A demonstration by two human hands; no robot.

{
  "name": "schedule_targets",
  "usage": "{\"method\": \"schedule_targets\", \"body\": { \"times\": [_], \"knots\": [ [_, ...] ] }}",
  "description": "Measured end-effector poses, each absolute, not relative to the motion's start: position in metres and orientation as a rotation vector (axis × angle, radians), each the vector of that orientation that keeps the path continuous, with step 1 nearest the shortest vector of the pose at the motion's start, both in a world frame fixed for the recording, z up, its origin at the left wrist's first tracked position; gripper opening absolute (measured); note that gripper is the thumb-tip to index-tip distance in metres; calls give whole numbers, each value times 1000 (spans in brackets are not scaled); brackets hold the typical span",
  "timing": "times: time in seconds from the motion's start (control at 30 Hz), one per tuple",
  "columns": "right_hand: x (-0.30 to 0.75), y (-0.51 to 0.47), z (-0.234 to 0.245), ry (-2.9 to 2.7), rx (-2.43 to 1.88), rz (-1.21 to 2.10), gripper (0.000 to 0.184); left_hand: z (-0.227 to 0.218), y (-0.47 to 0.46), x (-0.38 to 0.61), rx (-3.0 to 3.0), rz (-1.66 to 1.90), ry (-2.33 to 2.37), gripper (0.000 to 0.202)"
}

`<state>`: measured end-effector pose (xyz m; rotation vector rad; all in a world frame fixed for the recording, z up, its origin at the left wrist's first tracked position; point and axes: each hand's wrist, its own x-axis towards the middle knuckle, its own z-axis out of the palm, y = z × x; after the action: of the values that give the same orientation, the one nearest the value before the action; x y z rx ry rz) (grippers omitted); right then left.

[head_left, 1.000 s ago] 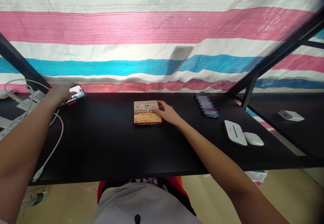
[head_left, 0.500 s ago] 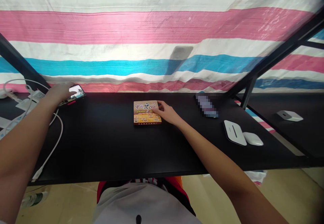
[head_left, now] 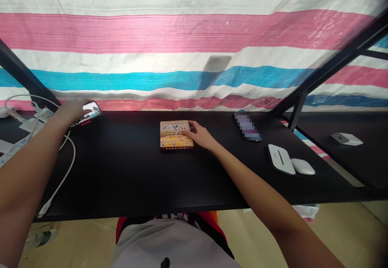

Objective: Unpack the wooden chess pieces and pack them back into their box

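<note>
Near the middle of the black table lies a Chinese chess box [head_left: 175,135], brown and yellow, with Chinese characters and a game board printed on its lid. My right hand [head_left: 200,134] grips its right side, the thumb over the lid and the fingers curled at the far right edge. At the far left, my left hand [head_left: 70,111] is closed on a smartphone [head_left: 93,111] with a lit screen, one digit lying across it. Most of the left fingers are hidden behind the hand.
White cables [head_left: 72,159] and adapters [head_left: 33,124] crowd the table's left end. To the right lie a blurred-out phone [head_left: 247,126], a flat white device [head_left: 281,159] and a white mouse-shaped object [head_left: 303,166]. A small white block [head_left: 347,138] sits on the neighbouring table. Black slanted posts [head_left: 333,70] flank the striped sheet.
</note>
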<state>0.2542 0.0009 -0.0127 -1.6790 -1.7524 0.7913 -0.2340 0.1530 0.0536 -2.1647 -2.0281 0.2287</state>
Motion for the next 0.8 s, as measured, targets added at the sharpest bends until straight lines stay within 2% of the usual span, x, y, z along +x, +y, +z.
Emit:
{"method": "schedule_targets", "body": {
  "times": [0.8],
  "knots": [
    [256, 2, -15, -1763, -1666, 778, 57, 55, 156, -234, -2172, 217, -2047, 58]
  ]
}}
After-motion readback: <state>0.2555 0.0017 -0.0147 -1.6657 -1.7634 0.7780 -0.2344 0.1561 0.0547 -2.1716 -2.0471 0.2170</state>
